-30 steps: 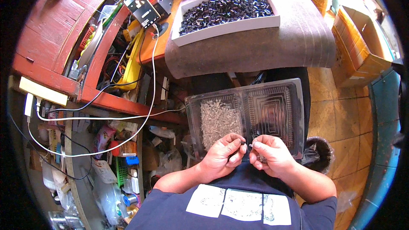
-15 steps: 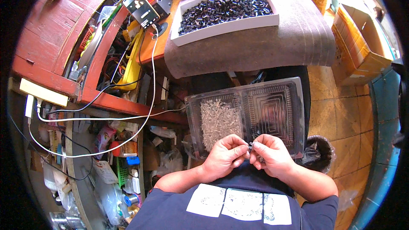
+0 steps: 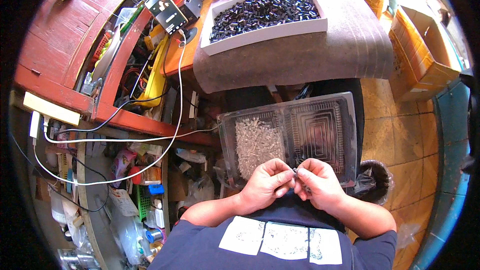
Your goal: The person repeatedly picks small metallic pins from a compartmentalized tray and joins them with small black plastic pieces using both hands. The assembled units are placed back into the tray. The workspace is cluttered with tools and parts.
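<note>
Both my hands meet at the near side of an open clear plastic clamshell box (image 3: 350, 137) on my lap. My left hand (image 3: 270, 182) is closed in a pinch, thumb against forefinger. Facing it, my right hand (image 3: 320, 184) pinches as well, fingertips almost touching the left ones. Between the two pinches is a tiny greyish part (image 3: 295, 171), too small to name. The box's left half holds a heap of small clear pieces with thin wire-like ends (image 3: 257, 145). A few small dark bits show in the right half, just beyond my fingertips.
Ahead, a white box (image 3: 265, 35) full of small black cylindrical pieces stands on a cloth-covered table (image 3: 345, 52). Cardboard boxes (image 3: 417, 60) and a lined bin (image 3: 375, 182) are on the right. At left, a power strip (image 3: 51, 108) with white cables (image 3: 125, 139) hangs by cluttered shelves.
My fingertips have shifted very slightly around the tiny part. Both hands keep their pinch, and the boxes have not moved.
</note>
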Motion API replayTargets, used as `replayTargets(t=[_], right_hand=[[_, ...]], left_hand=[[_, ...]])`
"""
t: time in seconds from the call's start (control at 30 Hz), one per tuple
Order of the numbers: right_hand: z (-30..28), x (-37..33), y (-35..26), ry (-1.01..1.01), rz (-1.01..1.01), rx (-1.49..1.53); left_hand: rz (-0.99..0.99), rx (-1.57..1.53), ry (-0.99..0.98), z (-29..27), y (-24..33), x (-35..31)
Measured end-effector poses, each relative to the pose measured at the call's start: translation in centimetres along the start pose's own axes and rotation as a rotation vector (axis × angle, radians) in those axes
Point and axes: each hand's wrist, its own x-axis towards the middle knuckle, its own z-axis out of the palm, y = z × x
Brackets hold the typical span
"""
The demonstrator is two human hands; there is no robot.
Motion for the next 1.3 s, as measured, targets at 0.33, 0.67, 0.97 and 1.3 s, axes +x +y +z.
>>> replayTargets(t=[0.33, 0.67, 0.97, 1.3], right_hand=[[-0.6, 0.0, -0.7, 0.081, -0.012, 0.160], [-0.1, 0.0, -0.7, 0.078, -0.084, 0.064], [0.1, 0.1, -0.1, 0.065, -0.135, -0.183], [-0.2, 0.0, -0.6, 0.064, -0.150, -0.138]], left_hand=[[0.013, -0.216, -0.062, -0.3, 0.2, 0.3], [0.058, -0.204, -0.016, 0.0, 0.3, 0.4], [0.059, -0.114, -0.049, -0.1, 0.0, 0.4], [0.009, -0.091, -0.006, 0.4, -0.1, 0.4]])
